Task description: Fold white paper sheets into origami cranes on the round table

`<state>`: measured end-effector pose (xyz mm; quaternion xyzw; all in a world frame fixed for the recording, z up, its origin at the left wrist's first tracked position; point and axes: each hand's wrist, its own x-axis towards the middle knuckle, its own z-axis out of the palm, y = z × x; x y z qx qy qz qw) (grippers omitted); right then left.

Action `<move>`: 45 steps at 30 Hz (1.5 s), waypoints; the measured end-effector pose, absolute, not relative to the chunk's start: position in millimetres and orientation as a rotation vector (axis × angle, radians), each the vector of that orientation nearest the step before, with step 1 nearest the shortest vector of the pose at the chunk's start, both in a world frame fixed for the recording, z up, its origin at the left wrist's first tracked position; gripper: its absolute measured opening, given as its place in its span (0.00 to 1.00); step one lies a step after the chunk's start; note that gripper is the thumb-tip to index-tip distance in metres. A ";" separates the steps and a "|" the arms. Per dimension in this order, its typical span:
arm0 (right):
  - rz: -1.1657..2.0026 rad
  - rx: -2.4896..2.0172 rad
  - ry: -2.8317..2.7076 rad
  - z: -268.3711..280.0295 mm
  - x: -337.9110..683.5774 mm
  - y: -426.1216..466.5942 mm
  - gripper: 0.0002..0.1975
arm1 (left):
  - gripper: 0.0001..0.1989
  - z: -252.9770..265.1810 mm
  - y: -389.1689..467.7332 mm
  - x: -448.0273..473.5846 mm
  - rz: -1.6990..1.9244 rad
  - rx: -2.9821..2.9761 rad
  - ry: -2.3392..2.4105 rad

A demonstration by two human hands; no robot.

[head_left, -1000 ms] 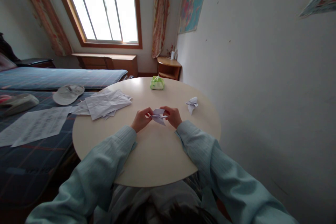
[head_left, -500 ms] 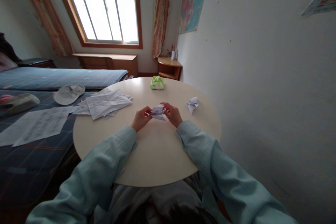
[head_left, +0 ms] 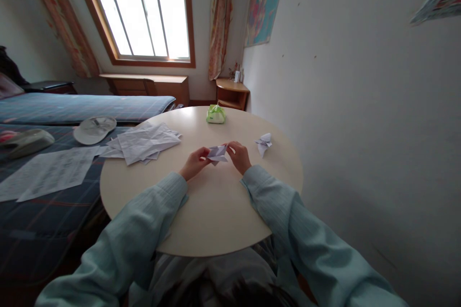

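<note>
A folded piece of white paper (head_left: 217, 153) is held just above the round table (head_left: 216, 211), between my two hands. My left hand (head_left: 196, 162) pinches its left side between thumb and fingers. At the upper right corner of the paper, the fingertips of my right hand (head_left: 238, 156) close on its edge. The paper has several creases and angled flaps; its inner folds are too small to make out. To the right on the table sits another folded paper piece (head_left: 264, 143), apart from my hands.
A pile of white sheets (head_left: 147, 141) covers the table's left side. A green tissue pack (head_left: 215, 114) stands at the far edge. On the bed at left lie a white cap (head_left: 95, 129) and printed sheets (head_left: 54, 172). A wall (head_left: 360, 129) rises at right.
The folded paper has turned and tilted in my hands, so its flaps show differently. My right fingers have shifted slightly along its upper right edge.
</note>
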<state>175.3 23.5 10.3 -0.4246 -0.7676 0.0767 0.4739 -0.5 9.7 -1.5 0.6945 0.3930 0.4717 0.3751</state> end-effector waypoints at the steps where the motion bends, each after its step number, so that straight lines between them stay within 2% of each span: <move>1: 0.215 -1.068 -1.869 10.2 174.9 23.1 0.10 | 0.11 -2.2 10.0 -0.5 1.193 1.788 0.996; 8: 0.369 -1.169 -1.806 9.5 171.0 20.2 0.08 | 0.03 2.0 5.7 -2.4 1.255 2.014 1.161; 16: 0.716 -1.105 -1.699 12.0 167.7 18.9 0.07 | 0.09 6.1 3.7 -5.3 1.397 2.384 1.193; 23: 1.083 -0.994 -1.589 8.1 168.9 28.8 0.06 | 0.09 6.9 1.7 -4.9 1.446 2.357 1.119; 36: 1.243 -0.966 -1.472 7.4 168.1 28.6 0.06 | 0.05 16.0 -9.4 1.0 1.411 2.197 1.064; 45: 1.244 -0.966 -1.480 5.7 168.6 30.7 0.09 | 0.05 16.6 -8.6 2.2 1.422 2.163 1.059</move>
